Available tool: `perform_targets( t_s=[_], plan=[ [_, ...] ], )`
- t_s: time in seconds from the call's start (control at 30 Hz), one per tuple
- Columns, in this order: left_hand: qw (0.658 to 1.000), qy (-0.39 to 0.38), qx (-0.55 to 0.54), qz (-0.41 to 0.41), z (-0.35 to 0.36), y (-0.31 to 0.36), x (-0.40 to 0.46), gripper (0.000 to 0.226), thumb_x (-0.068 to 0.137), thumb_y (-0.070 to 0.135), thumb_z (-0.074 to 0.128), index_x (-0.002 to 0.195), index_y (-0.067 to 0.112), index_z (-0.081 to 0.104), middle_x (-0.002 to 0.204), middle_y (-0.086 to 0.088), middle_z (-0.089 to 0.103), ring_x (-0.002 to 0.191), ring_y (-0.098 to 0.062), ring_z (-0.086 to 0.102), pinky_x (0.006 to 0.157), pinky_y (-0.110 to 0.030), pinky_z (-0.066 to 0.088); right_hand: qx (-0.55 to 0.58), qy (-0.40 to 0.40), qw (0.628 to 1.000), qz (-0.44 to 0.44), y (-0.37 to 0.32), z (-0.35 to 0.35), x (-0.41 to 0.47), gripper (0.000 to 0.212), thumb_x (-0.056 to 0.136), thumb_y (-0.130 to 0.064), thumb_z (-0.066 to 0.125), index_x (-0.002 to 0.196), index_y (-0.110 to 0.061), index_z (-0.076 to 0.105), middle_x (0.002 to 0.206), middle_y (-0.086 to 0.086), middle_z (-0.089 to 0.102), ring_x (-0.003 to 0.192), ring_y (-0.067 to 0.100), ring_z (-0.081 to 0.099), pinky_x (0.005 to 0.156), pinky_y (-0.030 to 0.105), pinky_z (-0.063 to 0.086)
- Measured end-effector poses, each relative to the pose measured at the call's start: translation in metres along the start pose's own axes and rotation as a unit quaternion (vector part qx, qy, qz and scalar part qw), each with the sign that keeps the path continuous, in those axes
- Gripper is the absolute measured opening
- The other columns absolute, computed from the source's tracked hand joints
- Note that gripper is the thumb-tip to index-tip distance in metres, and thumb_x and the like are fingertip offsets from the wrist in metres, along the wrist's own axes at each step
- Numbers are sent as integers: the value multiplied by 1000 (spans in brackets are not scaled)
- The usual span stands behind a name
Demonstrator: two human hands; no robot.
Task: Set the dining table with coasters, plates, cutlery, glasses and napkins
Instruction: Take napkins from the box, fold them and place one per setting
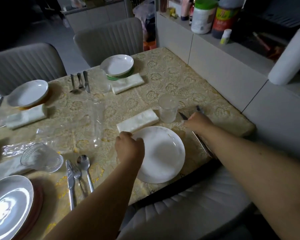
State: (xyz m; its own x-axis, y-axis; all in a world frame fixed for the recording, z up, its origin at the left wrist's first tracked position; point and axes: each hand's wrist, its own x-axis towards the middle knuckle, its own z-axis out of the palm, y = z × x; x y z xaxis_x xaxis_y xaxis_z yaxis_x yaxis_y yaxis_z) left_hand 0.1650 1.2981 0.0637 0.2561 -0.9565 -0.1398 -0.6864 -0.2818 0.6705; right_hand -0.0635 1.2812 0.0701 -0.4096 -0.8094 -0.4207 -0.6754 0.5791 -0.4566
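A white plate lies at the near right place on the table. My left hand grips its left rim. A folded white napkin lies just beyond the plate, and a clear glass stands to the napkin's right. My right hand is curled around cutlery to the right of the glass; a knife tip and fork tines stick out past my fingers. Three other places hold plates, napkins, cutlery and glasses.
Crumpled clear plastic wrap lies mid-table. Grey chairs stand at the far side and one below my arms. A white counter with bottles and a paper towel roll borders the table's right side.
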Motion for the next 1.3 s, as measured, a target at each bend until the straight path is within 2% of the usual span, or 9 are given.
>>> perform_targets(
  t_s=[0.13,0.33,0.53,0.7,0.83,0.97,1.07,1.17,1.3],
  plan=[
    [995,-43,-28,84,18,22,10,40,86,23,62,123,13,52,118,-7,58,107,-25,56,93,-38,48,13,20,1000,-4,3,-28,10,38,86,-33,62,56,-15,47,58,5,48,59,23,50,52,24,31],
    [987,-86,-50,128,53,77,33,82,72,32,82,140,16,38,136,-9,48,120,-25,51,101,-40,46,-105,-32,994,13,18,-28,35,52,86,-30,66,129,-3,53,129,17,56,113,31,57,85,29,48],
    [980,-120,-8,159,86,116,53,106,65,33,87,148,16,23,148,-10,37,134,-26,38,106,-34,35,-163,-80,983,-2,34,-3,57,23,86,-13,62,105,1,61,108,16,60,106,32,58,73,27,48],
    [985,-87,30,145,96,116,61,98,65,40,85,144,14,33,141,-6,46,125,-23,48,100,-33,41,-180,-49,982,-4,36,2,67,29,94,-4,47,121,0,57,122,20,57,112,35,56,92,39,48],
    [983,-86,24,158,101,117,55,95,65,39,85,142,14,36,138,-6,47,121,-23,50,95,-30,42,-185,-55,981,-13,36,5,71,8,91,-3,52,93,-3,60,95,16,60,96,33,60,69,32,50],
    [982,-88,38,161,107,120,52,98,65,42,84,144,14,33,140,-7,44,124,-24,48,96,-32,42,-154,-44,987,-9,37,7,66,31,84,-4,58,62,-11,39,64,7,42,70,26,51,47,19,29],
    [981,-128,18,144,100,118,52,106,68,54,79,149,15,22,150,-11,32,135,-28,35,107,-40,36,-149,-62,987,-7,34,1,62,4,87,-9,59,89,-5,59,87,13,59,88,31,61,60,27,47],
    [990,-70,0,119,78,101,67,74,92,53,50,150,15,24,154,-12,27,141,-30,23,114,-45,23,-112,-37,993,-32,29,-5,66,40,83,-20,67,118,-7,54,122,15,56,110,32,56,79,36,50],
    [986,-47,119,103,59,63,100,41,102,24,39,141,12,43,148,-13,40,137,-32,29,112,-38,22,18,16,991,-133,15,-1,63,69,69,-32,81,123,-13,43,114,0,52,100,18,51,74,29,41]
  ],
)
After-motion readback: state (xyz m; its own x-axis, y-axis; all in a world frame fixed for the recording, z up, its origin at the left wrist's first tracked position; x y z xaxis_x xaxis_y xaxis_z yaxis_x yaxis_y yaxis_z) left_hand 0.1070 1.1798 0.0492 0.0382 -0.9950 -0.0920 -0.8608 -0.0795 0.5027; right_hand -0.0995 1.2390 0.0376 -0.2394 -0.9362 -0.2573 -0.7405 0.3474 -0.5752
